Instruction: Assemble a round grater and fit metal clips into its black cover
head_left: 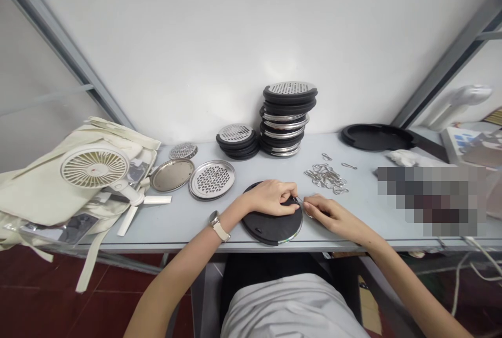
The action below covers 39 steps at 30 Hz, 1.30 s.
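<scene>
A black round disc (270,225) with a shiny metal edge at its lower right lies flat at the table's front. Across its top rests my left hand (270,198), fingers curled and closed at the disc's right rim. My right hand (331,216) is closed beside that rim, pinching a thin metal wire clip (300,201) that reaches the disc's edge; most of the clip is hidden by the fingers. Behind my right hand lies a loose pile of similar wire clips (325,177), with a few lying apart.
At the back stand a tall stack of black and metal discs (288,118) and a shorter stack (237,142). Perforated metal plates (213,180) and a plain round plate (172,175) lie left. Farther left are a white fan (96,168) and cream bag (47,181); a black tray (376,136) sits back right.
</scene>
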{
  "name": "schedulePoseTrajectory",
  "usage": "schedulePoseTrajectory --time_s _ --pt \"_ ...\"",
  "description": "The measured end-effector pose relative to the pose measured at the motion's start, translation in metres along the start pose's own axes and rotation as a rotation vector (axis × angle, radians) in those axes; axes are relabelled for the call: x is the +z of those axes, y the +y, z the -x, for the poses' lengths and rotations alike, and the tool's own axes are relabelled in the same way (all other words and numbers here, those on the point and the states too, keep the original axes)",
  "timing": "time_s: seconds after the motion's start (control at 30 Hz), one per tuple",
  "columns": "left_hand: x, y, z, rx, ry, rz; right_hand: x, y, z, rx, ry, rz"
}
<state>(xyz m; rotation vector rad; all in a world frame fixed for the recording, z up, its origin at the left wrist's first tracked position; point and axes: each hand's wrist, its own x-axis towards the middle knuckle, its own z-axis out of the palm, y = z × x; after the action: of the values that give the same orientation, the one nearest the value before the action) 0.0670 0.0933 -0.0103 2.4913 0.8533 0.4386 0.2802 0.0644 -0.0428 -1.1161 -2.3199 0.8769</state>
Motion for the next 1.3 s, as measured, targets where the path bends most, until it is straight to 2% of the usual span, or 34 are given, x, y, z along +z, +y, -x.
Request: schedulePoseTrajectory --time_s 0.3,0.8,1.13,1.3 --pt "0.001 0.000 0.000 0.000 -0.001 0.019 -0.005 -0.002 0.000 0.020 -0.052 -0.055" --pt "0.002 -0.005 0.000 -0.002 -0.043 0.188 -0.012 0.002 0.004 0.042 -0.135 -0.172" --pt "0.000 0.002 0.002 -0.015 0.030 0.029 -0.004 0.003 0.002 0.114 -0.001 -0.106" --pt "0.001 0.002 0.001 0.032 0.052 -0.007 0.002 -0.003 0.000 0.013 0.015 0.011"
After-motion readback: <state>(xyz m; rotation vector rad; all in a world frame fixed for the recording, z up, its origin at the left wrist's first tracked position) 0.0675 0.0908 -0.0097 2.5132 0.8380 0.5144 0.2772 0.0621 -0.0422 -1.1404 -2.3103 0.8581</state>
